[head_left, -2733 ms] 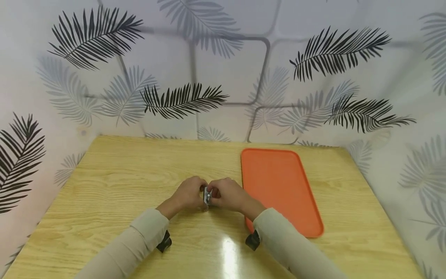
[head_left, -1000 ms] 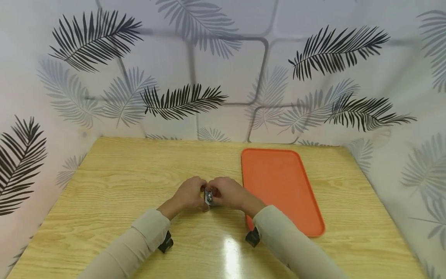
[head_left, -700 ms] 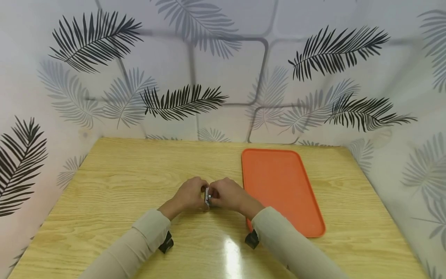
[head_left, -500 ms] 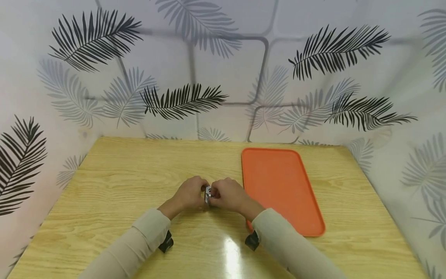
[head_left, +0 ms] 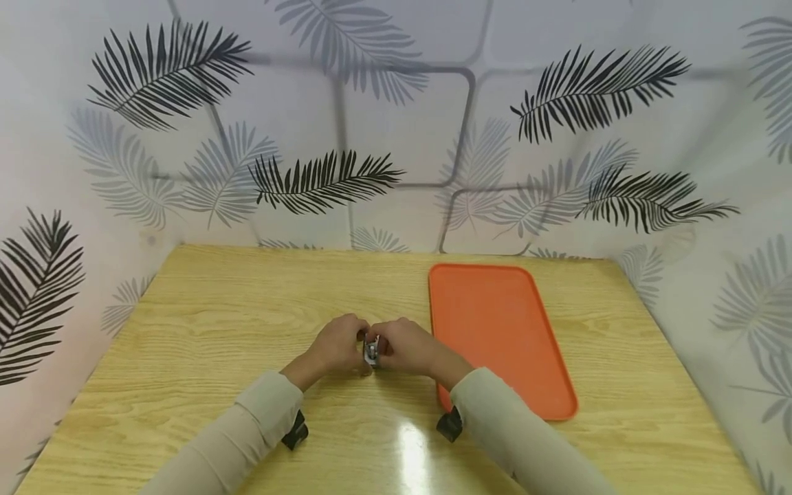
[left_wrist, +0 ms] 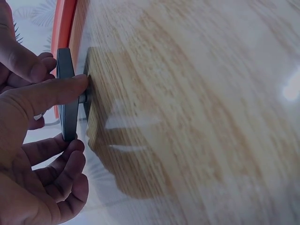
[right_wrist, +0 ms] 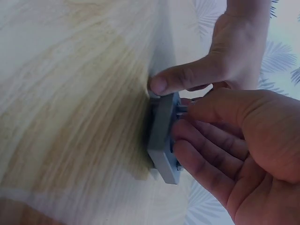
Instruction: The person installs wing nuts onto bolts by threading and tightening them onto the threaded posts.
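Note:
Near the table's middle, both hands meet at a small grey metal plate (head_left: 371, 352) with bevelled corners and shiny fittings on its face. My left hand (head_left: 337, 344) grips the plate by its edges, held on edge just above the table; in the left wrist view the thumb lies across the plate's rim (left_wrist: 70, 117). A short stub (left_wrist: 83, 97) projects from the table-facing side. My right hand (head_left: 408, 345) pinches a small metal stud (right_wrist: 183, 108) on the plate's face between thumb and fingers. The fingertips hide most of the stud, so its exact kind is unclear.
An orange tray (head_left: 495, 330) with a raised rim lies to the right, partly under the right forearm. The wooden table (head_left: 235, 302) reaches back to a leaf-patterned wall covering (head_left: 396, 137). Black wrist devices (head_left: 295, 432) hang below both cuffs.
My right fingers have shifted slightly on and around the stud, drawing back a little and then closing over the plate's face again. My left hand has stayed almost still with the plate.

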Demonstrator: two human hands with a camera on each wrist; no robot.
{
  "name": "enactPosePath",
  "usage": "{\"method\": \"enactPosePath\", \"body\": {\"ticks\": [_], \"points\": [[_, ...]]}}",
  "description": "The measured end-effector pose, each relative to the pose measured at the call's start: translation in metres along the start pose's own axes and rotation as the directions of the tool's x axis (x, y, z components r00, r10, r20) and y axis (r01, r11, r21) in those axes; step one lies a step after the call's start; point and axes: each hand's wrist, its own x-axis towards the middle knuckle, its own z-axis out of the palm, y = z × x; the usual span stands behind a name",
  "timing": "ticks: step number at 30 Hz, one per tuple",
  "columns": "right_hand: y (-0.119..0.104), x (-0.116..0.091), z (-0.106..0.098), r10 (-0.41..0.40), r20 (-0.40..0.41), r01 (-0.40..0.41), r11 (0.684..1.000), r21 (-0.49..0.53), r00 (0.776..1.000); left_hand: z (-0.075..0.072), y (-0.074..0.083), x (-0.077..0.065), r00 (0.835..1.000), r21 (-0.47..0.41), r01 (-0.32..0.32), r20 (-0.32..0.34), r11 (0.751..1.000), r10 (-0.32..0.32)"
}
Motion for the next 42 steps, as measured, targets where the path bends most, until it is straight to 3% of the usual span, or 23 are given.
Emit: {"method": "enactPosePath", "body": {"ticks": [11, 24, 36, 42], "points": [[0.0014, 0.0011, 0.0026, -0.061, -0.026, 0.061, 0.998, -0.032, 0.998, 0.0023, -0.0015, 0.0028, 1.000, 0.001, 0.002, 0.003, 1.000, -0.002], [-0.0022, -0.0040, 0.0004, 0.080, -0.042, -0.082, 0.996, -0.047, 0.996, 0.0024, 0.0010, 0.0013, 0.999, -0.017, 0.037, 0.005, 0.999, -0.037], [-0.0047, -0.0032, 0.0019, 0.003, -0.083, -0.005, 1.000, -0.025, 0.997, 0.0013, 0.0014, 0.0010, 1.000, 0.025, 0.024, -0.005, 0.999, -0.024], [-0.0042, -0.0023, 0.0034, 0.025, -0.114, -0.033, 0.997, -0.070, 0.993, 0.0004, 0.0029, 0.0015, 1.000, 0.007, 0.008, -0.007, 1.000, -0.008]]}}
